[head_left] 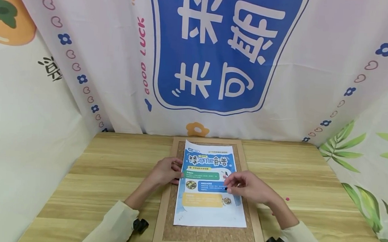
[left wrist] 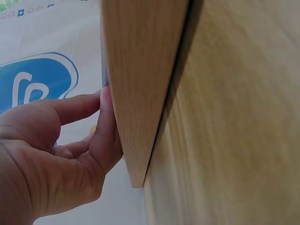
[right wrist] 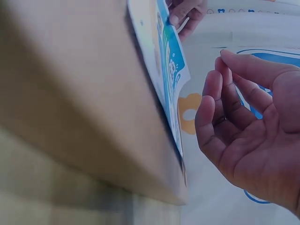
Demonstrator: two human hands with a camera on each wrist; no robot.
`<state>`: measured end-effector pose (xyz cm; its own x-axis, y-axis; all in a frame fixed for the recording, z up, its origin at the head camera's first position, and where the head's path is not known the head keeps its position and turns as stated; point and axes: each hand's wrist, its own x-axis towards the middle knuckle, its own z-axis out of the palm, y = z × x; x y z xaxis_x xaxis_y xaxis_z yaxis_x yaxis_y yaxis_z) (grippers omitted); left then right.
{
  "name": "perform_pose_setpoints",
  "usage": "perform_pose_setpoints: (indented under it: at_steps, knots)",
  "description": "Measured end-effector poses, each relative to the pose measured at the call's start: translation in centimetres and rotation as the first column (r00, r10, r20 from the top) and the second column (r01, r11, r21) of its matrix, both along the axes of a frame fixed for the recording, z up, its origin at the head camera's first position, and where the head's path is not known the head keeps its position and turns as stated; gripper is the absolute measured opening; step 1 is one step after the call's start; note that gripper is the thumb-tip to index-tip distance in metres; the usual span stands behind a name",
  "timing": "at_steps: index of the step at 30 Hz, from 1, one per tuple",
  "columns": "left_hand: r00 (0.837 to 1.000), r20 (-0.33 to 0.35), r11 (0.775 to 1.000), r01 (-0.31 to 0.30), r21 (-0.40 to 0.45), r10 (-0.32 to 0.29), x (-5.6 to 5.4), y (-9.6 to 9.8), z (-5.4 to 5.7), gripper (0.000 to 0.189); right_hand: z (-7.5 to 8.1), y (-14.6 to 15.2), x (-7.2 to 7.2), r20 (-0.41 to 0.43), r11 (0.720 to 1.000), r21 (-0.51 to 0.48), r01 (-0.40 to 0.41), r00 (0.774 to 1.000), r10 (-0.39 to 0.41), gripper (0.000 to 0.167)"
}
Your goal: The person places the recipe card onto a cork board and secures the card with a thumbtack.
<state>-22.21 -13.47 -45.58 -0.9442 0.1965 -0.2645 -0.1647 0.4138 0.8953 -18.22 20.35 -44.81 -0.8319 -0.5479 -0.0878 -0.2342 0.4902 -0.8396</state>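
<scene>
A printed paper sheet with a blue heading lies over a wood-framed cork board. My left hand is at the sheet's left edge, its thumb over the paper and its curled fingers beside the frame. Seen from the left wrist, the thumb and index finger meet close to the wooden frame. Over the sheet's right side, my right hand pinches a small black pushpin between thumb and fingertips. In the right wrist view, that hand is raised off the board, and the pin is mostly hidden.
Small red pins lie on the wooden table right of the board, one partly behind the right wrist. The board's far end reaches the printed curtain at the back. The sheet's upper left corner curls up.
</scene>
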Motion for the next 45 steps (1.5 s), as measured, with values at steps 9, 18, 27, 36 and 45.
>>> perform_pose_setpoints:
  at_steps: [9,18,27,36,45]
  knots:
    - [1.0,0.001,1.0,-0.001,-0.008,0.001,-0.1,0.1,0.1,0.041,0.7,-0.8,-1.3,-0.042,0.999,-0.04,0.007,0.999,-0.009,0.017]
    - [1.0,-0.02,0.999,-0.01,-0.034,0.01,-0.2,-0.2,0.2,0.038,1.3,-1.3,-1.7,-0.029,0.998,-0.054,0.011,1.0,-0.013,0.019]
    - [0.999,-0.047,0.997,-0.009,-0.07,0.005,0.0,-0.1,0.2,0.037,1.3,-1.6,-2.8,-0.032,0.998,-0.059,0.019,0.999,-0.021,0.021]
    - [0.996,-0.092,0.994,0.005,-0.112,-0.015,0.3,0.1,-0.1,0.039,1.0,-2.2,-4.5,0.011,0.996,-0.068,0.059,0.998,-0.058,0.023]
    - [0.995,-0.102,0.992,0.01,-0.124,-0.023,0.5,0.2,0.0,0.041,0.5,-3.4,-6.4,0.026,0.995,-0.043,0.091,0.996,-0.09,0.022]
